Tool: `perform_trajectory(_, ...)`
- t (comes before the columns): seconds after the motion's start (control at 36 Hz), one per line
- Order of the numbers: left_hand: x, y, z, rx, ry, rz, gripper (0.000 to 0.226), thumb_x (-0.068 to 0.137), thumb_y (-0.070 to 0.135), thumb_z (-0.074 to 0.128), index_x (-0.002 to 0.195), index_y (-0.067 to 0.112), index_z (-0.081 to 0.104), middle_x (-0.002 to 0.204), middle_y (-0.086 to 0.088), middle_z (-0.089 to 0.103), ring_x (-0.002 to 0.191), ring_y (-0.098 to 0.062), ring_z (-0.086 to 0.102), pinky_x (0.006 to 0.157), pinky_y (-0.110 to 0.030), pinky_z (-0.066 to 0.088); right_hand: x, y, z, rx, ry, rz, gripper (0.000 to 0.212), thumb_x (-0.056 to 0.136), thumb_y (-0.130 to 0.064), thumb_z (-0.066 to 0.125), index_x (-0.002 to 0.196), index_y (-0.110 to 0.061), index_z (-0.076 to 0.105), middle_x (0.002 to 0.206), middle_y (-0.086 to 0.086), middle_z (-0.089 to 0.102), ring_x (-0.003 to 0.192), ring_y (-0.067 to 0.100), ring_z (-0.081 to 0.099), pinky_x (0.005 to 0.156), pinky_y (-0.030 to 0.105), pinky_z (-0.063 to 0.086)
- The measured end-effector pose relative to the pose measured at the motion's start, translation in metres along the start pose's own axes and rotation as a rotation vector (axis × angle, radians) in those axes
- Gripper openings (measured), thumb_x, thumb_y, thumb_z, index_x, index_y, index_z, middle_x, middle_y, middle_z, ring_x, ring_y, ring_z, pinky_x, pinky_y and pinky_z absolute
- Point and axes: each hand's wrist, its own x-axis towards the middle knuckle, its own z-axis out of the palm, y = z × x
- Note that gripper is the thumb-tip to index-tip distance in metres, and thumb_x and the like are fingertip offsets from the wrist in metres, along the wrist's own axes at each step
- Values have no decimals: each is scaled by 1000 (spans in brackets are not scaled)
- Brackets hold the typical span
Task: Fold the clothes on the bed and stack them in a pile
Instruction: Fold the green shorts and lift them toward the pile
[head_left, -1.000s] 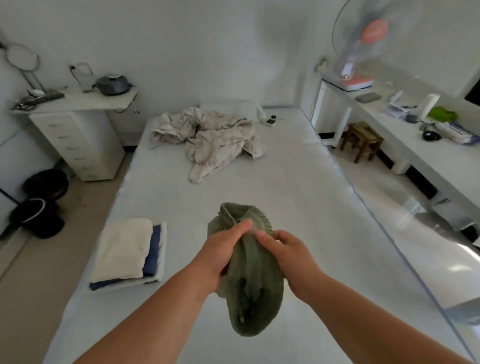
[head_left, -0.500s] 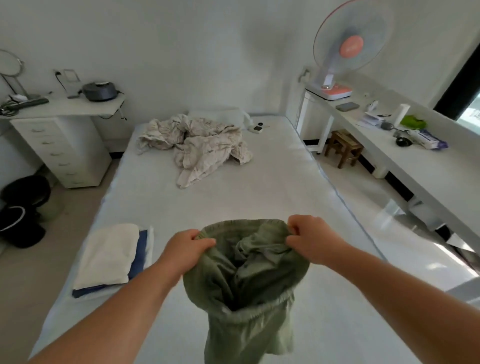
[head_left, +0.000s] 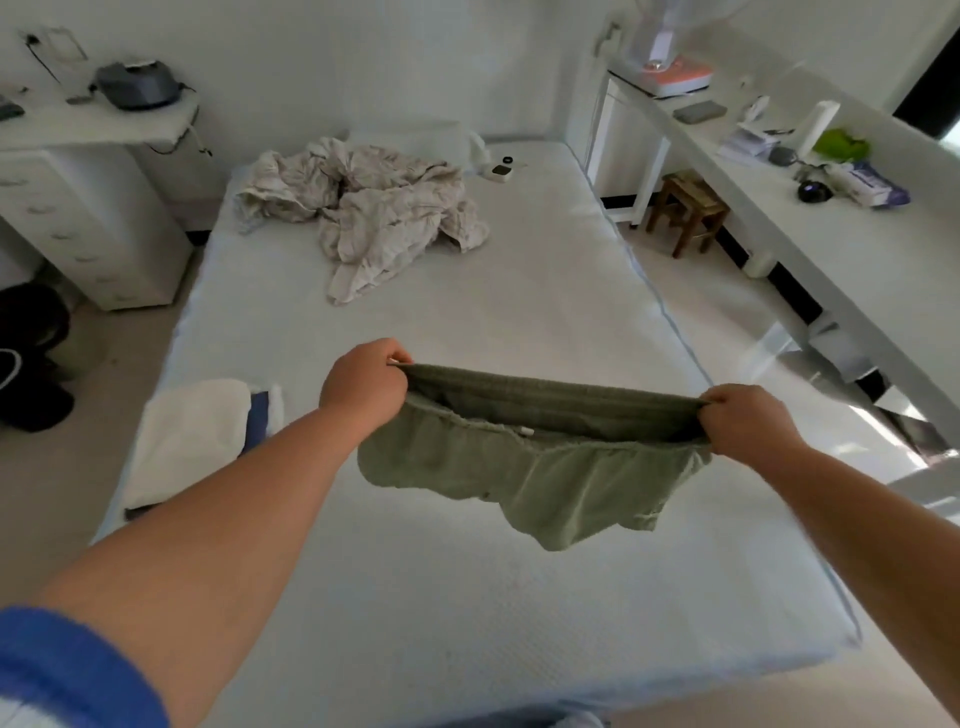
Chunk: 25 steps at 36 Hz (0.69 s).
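Nearest to the camera, two bare forearms reach forward over the white bed (head_left: 467, 597), and a blue sleeve (head_left: 67, 670) shows at the lower left corner. Both hands hold a pair of green shorts (head_left: 530, 467) in the air above the middle of the mattress. The left hand (head_left: 363, 387) has its fingers curled tight on one end of the waistband, and the right hand (head_left: 748, 423) pinches the other end in the same way. The waistband is pulled straight between them, so the long axis of the shorts runs from left to right, a little lower on the right side. The waist opening faces up toward the camera and the legs hang down toward the near part of the bed, not touching it.

Under the shorts and around them the mattress surface is bare, with free room up to the right edge of the bed, which is near the right hand. To the left, close to the left edge of the bed, lies a folded pile (head_left: 192, 441) with a white piece on top and a dark blue one under it; the left forearm partly covers it. Further away, near the head of the bed, a crumpled light garment (head_left: 374, 218) lies unfolded, well apart from the hands. Beyond the right edge stands a small wooden stool (head_left: 685, 208) under a long white desk (head_left: 857, 249).
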Motion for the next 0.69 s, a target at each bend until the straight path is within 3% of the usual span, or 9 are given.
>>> perform_trajectory(0.08,8,25,14,2,-42,15,31,83,2,39,87,21,63,86,-2,58,82,-24,53,68,-29,38,12,14,2,644,-45,300,21,92,-4,42,107,-2,56,99,15,55,90,29,57,73,41,54)
perform_trajectory(0.17,18,46,26,13,-74,-9,23,82,3,41,77,16,60,78,-2,56,78,-24,51,61,-27,36,25,24,0,847,-107,338,15,95,-8,47,108,-4,53,91,10,53,90,26,55,74,38,51)
perform_trajectory(0.25,28,59,34,116,-95,-14,18,81,5,46,78,17,59,77,-2,56,75,-22,51,54,-27,33,42,36,-16,640,-324,123,18,88,1,57,106,1,55,95,15,57,92,27,56,85,37,50)
perform_trajectory(0.33,35,63,40,205,-103,-40,20,81,4,47,87,15,62,84,-5,57,80,-24,52,60,-27,36,58,50,-35,355,-542,-16,22,85,14,50,99,-1,59,96,16,58,91,24,56,78,29,51)
perform_trajectory(0.42,37,62,49,245,-154,-83,24,80,2,46,80,21,60,77,1,54,78,-21,51,57,-27,35,76,60,-38,209,-619,-30,27,85,13,46,95,-7,61,96,13,60,91,23,57,77,29,51)
perform_trajectory(0.47,33,59,58,281,-237,-133,27,80,0,45,78,22,61,73,3,55,76,-21,53,56,-27,36,84,66,-30,132,-555,-65,27,84,11,49,91,-12,61,95,8,61,87,22,58,74,29,51)
perform_trajectory(0.53,27,52,69,280,-343,-211,30,80,-2,42,81,18,65,71,-1,61,73,-21,58,56,-27,39,87,75,-14,52,-369,-164,27,83,6,55,85,-21,60,96,0,61,83,19,59,68,25,47)
perform_trajectory(0.61,20,37,86,108,-445,-388,33,85,-2,37,85,15,65,76,-11,69,60,-21,67,50,-23,48,88,90,7,15,-129,-303,29,85,-4,61,79,-32,59,91,-8,59,80,8,55,70,20,41)
perform_trajectory(0.69,21,25,98,-146,-444,-560,29,89,-2,39,93,12,64,86,-14,68,52,-17,67,47,-21,53,95,107,24,-15,-149,-302,29,88,-12,58,81,-40,59,84,-10,62,69,1,49,64,21,38)
